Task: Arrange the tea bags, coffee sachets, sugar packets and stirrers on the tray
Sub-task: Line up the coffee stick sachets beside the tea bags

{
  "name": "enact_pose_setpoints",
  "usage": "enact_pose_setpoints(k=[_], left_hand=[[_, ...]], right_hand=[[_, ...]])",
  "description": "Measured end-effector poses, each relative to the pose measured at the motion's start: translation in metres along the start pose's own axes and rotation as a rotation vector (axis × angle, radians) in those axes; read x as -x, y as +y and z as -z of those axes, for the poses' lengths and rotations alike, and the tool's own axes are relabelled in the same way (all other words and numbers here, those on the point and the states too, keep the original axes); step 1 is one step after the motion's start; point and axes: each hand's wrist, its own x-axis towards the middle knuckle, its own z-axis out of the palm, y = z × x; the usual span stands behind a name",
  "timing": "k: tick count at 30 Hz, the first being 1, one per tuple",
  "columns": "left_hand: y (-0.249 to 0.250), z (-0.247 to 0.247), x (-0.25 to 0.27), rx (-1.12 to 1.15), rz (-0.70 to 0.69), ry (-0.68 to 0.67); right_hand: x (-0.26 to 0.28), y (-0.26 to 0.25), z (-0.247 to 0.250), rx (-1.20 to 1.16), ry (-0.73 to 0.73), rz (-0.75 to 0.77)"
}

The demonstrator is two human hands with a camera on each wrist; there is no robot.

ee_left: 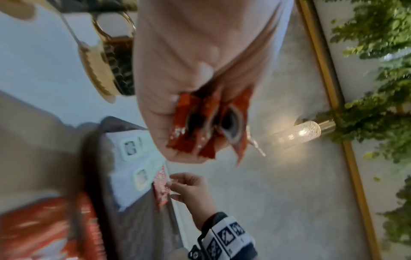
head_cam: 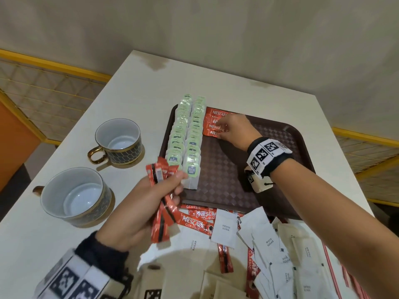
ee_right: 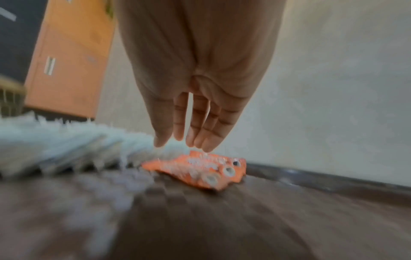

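Note:
A dark brown tray lies on the white table. Two rows of green-labelled tea bags run along its left side. Beside them, at the far end, lie several red coffee sachets in an overlapping column. My right hand reaches over them with straight fingers, the tips touching the nearest sachet. My left hand hovers by the tray's near-left corner and grips a bunch of red coffee sachets, also seen from the left wrist.
Two empty cups stand on the table left of the tray. A loose heap of white sugar packets, brown packets and more red sachets lies at the near edge. A wall stands behind the table.

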Motion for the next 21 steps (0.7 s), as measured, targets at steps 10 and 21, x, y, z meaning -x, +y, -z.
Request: enact_pose_setpoints(k=[10,21], left_hand=[[0.030,-0.042,-0.019,0.352,-0.127,-0.023],[0.025,-0.074,-0.009,0.285,-0.114,-0.068]], right_hand=[[0.129,-0.102,0.058,-0.897,0.190,-0.071],[0.176,-0.123,0.049,-1.041,0.228,-0.107]])
